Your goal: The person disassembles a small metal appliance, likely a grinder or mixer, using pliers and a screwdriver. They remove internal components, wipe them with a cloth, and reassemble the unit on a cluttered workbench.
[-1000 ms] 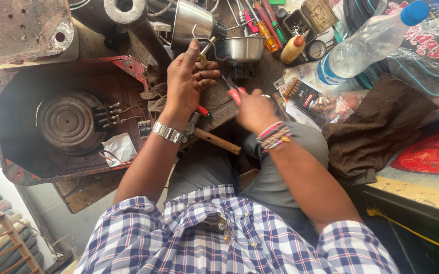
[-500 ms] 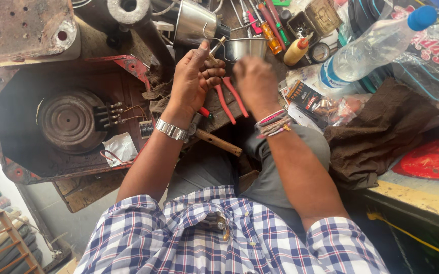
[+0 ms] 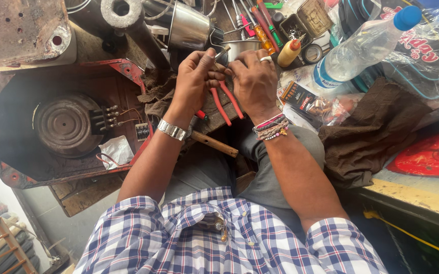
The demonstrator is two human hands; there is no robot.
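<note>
Large red-edged metal housing (image 3: 52,127) w/ ribbed round coil (image 3: 64,124) is seen at left, its open side up, cut off by frame edge; rusty plate (image 3: 19,28) above it also cropped. Surface (image 3: 214,109) is crowded: little free room around hands, only narrow gap betw. housing & dark brown cloth (image 3: 377,132). Clear plastic bottle w/ blue cap (image 3: 364,48) lies tilted at upper right, shiny steel cup (image 3: 189,28) behind hands, yellow glue bottle (image 3: 289,52) & screwdrivers beside it. Left hand (image 3: 194,76) & right hand (image 3: 255,81) are held together, nearly touching, over surface near small steel bowl (image 3: 242,46). Red-handled pliers (image 3: 225,101) are gripped by right-hand fingers, handles pointing down toward body; tip hidden betw. hands. Left fingers are pinched on small metal part (image 3: 223,51), too small to ID
</note>
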